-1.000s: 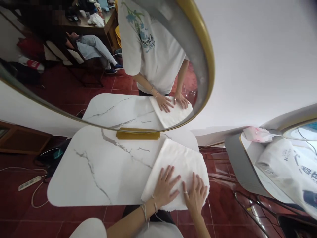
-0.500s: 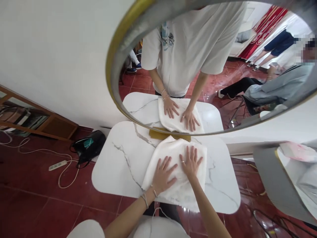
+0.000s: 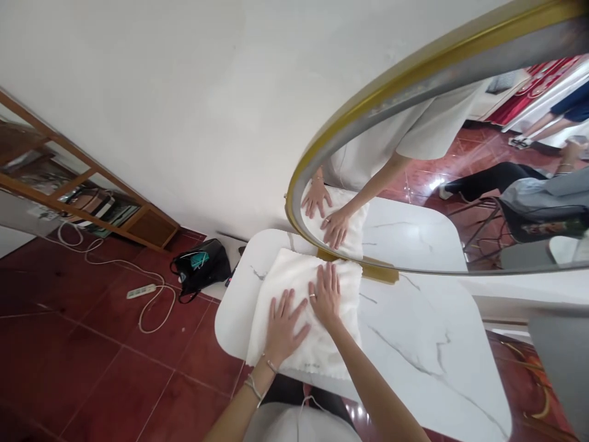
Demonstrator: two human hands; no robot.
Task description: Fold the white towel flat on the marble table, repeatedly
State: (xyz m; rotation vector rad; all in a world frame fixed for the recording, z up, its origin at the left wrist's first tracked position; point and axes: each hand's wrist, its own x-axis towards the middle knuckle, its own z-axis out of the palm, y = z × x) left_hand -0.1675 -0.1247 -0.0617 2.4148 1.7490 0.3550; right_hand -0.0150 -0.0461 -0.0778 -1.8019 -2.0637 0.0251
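A white towel (image 3: 308, 353) lies spread on the left part of a white marble-patterned tabletop (image 3: 414, 344). My left hand (image 3: 283, 328) rests flat on the towel, its fingers spread. Right beside it, my right hand (image 3: 326, 298) presses on the towel with fingers stretched out, wearing a ring. The towel's front edge reaches the table's near edge, close to my body. Both hands and the towel also show as a reflection in the big mirror (image 3: 405, 178).
The mirror's gold frame (image 3: 350, 126) stands over the table's back edge. On the red tiled floor to the left are a black bag (image 3: 209, 270) and a white power strip (image 3: 141, 291) with its cord. A wooden shelf (image 3: 151, 227) stands by the wall. Seated and standing people appear reflected.
The towel has slid leftward across the tabletop under both hands, nearer the left end. The right fingers have drawn closer together. My view has turned left.
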